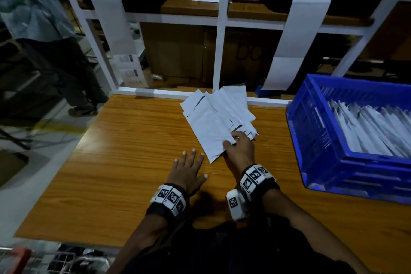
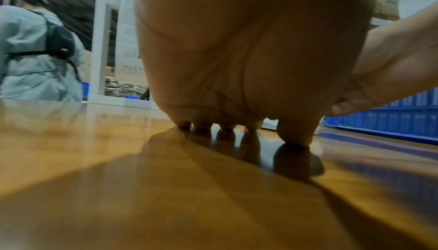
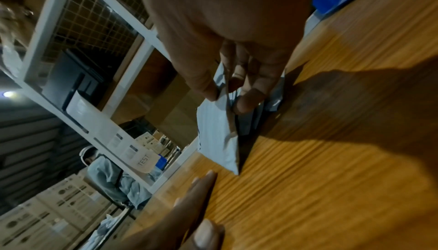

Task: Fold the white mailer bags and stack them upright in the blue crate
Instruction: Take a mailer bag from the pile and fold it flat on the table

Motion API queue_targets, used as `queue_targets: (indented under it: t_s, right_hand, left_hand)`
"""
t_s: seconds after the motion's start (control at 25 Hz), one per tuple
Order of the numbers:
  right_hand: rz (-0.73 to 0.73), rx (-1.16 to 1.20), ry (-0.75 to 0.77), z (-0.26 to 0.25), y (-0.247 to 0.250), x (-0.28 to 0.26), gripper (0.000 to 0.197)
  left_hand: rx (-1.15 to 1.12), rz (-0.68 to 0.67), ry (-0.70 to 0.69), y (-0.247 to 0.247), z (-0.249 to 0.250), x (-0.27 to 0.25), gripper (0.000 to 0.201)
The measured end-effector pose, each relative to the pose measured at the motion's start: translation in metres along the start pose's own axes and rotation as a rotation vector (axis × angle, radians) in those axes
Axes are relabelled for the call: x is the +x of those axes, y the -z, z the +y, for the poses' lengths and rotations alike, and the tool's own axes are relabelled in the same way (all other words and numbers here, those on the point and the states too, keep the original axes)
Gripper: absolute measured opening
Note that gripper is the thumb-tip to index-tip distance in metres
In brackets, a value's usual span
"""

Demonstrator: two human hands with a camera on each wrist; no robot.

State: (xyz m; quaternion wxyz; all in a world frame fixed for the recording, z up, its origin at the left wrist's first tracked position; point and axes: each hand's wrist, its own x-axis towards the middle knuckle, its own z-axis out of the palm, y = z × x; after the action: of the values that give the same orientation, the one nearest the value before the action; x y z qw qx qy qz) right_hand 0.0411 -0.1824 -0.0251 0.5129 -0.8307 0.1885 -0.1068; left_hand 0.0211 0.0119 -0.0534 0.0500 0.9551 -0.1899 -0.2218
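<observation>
One bag (image 1: 213, 127) pinched at its near corner by the right hand (image 1: 240, 148), grip narrow, thumb over fingers; it tops a fanned pile of bags on the wooden surface (image 1: 124, 153). Left hand (image 1: 189, 171) flat, fingers spread, holding nothing. Risk: thin slick bags cling, so two may lift together, or the pile slides. Bag's long axis runs from grip away and left. Blue crate (image 1: 315, 131) sits right, partly filled.

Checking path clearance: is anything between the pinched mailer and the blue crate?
Nothing visible. The right hand pinches the top mailer bag of the loose pile; only bare wooden table lies between it and the blue crate, which is open-topped.
</observation>
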Motion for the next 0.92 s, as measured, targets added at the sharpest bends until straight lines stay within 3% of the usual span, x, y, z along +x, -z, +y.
queue_targets:
  t_s: [0.24,0.36,0.44,0.52,0.6,0.68,0.76,0.8,0.92]
  right_hand:
    - [-0.02,0.182,-0.037,0.018,0.033,-0.032,0.009]
    - [-0.121,0.271,-0.115,0.023,0.052,-0.059,0.007]
    - [-0.192,0.309,-0.13,0.025,0.068,-0.071,0.007]
    - [-0.232,0.322,-0.124,0.028,0.084,-0.075,0.009]
    - [-0.244,0.32,-0.155,0.034,0.096,-0.076,0.017]
    - [-0.285,0.26,-0.179,0.044,0.102,-0.073,0.027]
    - [-0.33,0.129,-0.16,0.059,0.1,-0.068,0.019]
    - [-0.323,0.032,-0.124,0.065,0.098,-0.066,0.011]
    - [-0.22,-0.243,0.005,0.07,0.09,-0.061,0.034]
  left_hand:
    - [-0.022,0.048,0.008,-0.005,0.001,0.0,0.072]
    - [-0.229,0.134,-0.03,-0.003,0.0,-0.002,0.068]
    - [-0.518,0.299,-0.062,-0.001,-0.002,-0.005,0.058]
    - [-0.723,0.554,0.011,0.003,-0.003,-0.012,0.044]
    - [-0.691,0.762,0.087,0.004,-0.001,-0.019,0.044]
    - [-0.568,0.889,0.039,0.006,0.005,-0.028,0.054]
    - [-0.429,0.855,-0.054,0.005,0.019,-0.029,0.059]
    - [-0.318,0.757,-0.097,0.004,0.028,-0.028,0.063]
    - [-0.03,0.296,-0.165,-0.007,0.048,-0.015,0.07]
